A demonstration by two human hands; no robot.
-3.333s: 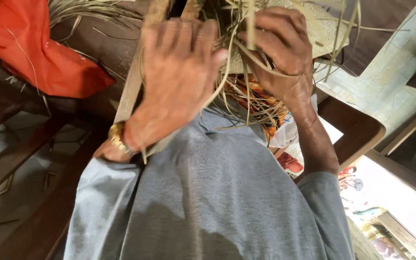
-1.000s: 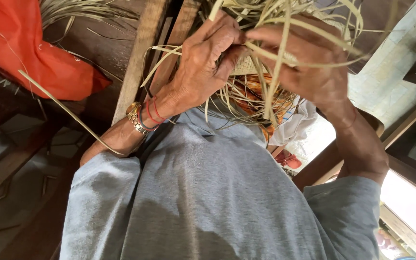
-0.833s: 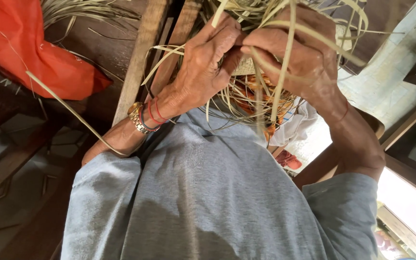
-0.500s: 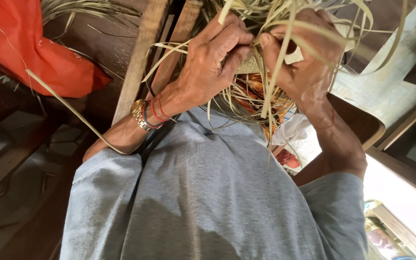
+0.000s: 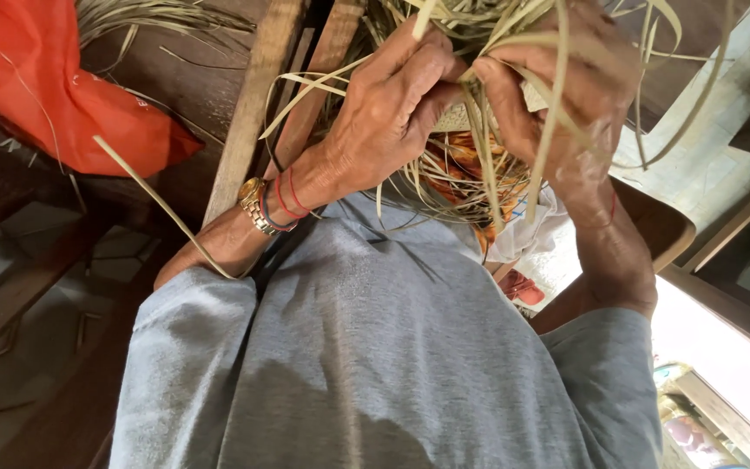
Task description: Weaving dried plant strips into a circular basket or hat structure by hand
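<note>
My left hand [image 5: 392, 113] pinches pale green-yellow palm leaf strips [image 5: 479, 52] at the top middle, fingers closed on them. A gold watch and red threads circle that wrist. My right hand [image 5: 566, 95] grips the same bundle of strips just to the right, its fingers meeting the left hand's. Loose strip ends hang down over both hands. A small woven piece [image 5: 457, 117] shows between the fingers. One long strip [image 5: 158, 204] trails down left past my forearm. My grey shirt fills the lower frame.
An orange cloth [image 5: 54, 87] lies at the upper left on a dark wooden surface. Wooden slats [image 5: 253, 113] run behind my left hand. A patterned orange fabric [image 5: 470, 178] sits under the strips. More dry strips [image 5: 149, 13] lie at the top left.
My two hands have drawn closer together on the strips, fingertips now meeting. The right hand shifted slightly left and up. The long trailing strip stays by my left forearm.
</note>
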